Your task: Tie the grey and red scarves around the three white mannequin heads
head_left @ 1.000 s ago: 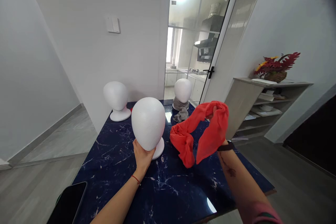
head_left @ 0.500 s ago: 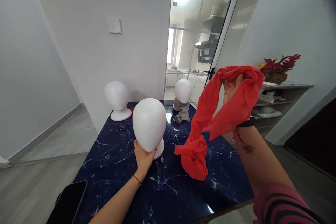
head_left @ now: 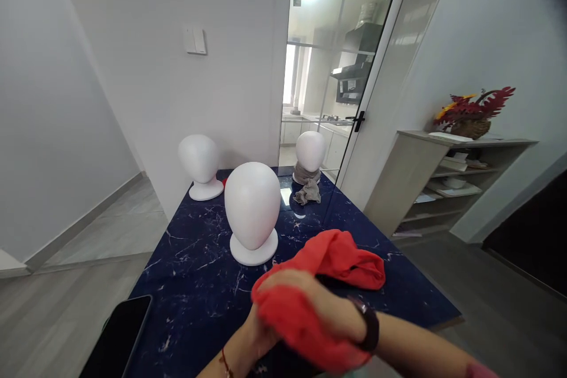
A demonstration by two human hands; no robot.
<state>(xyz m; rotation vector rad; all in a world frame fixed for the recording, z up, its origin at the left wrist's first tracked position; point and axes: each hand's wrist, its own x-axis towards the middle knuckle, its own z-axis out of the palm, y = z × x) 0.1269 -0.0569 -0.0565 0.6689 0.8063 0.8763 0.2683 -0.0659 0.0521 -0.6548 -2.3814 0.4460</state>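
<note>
Low over the near edge of the dark blue marble table (head_left: 204, 283), both my hands meet on a red scarf (head_left: 341, 260). My right hand (head_left: 319, 304) lies across the bunched cloth, fingers curled round it. My left hand (head_left: 257, 336) is mostly hidden under the scarf and the right hand; it seems to grip the cloth from below. A white foam mannequin head (head_left: 251, 207) stands upright on its round base just beyond my hands, touched by neither.
Two more white foam heads stand at the table's far end: one (head_left: 200, 162) at the left, one (head_left: 309, 155) with a grey scarf (head_left: 307, 192) round its neck. A black phone (head_left: 117, 339) lies at the near left corner. A shelf unit (head_left: 425, 177) stands right.
My left hand let go of the front foam head and came to the scarf. My right hand brought the scarf down from high at the right to just above the table's near edge.
</note>
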